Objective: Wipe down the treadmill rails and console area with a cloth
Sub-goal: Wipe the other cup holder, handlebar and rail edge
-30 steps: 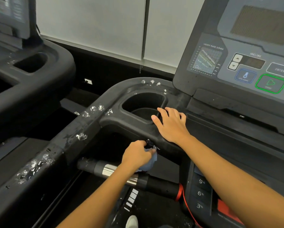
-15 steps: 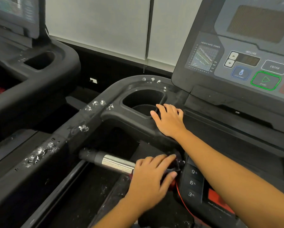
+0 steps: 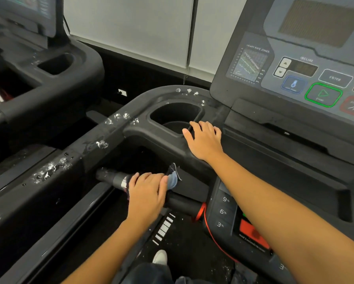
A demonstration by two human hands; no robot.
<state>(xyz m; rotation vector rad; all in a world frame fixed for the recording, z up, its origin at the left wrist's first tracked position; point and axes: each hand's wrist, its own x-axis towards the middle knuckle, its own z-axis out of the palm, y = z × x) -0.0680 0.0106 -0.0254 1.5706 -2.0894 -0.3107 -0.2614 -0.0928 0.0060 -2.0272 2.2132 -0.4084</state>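
A person stands on a treadmill, one pale shoe visible low between two bare forearms that reach forward. The left hand, knuckles up and wrist straight, lies over the black handlebar with its fingers curled down round the bar, gripping a bunched blue cloth against it. A fold of the cloth sticks out just past the fingertips, and a sliver of silver sensor band shows at the thumb side. Right of that hand, a red cord loops from the end of the bar beside a column of incline keys.

Beyond and to the right, the right hand rests palm-down on the moulded ledge. Its fingers are straight and slightly spread, tips at the near rim of the cup holder, and it holds nothing. Left of both hands, the side rail is spotted with white flecks, which continue round the corner beyond the cup holder. The console rises past the right hand, its green start button outlined. Farther left stands a second treadmill, with pale wall panels behind.
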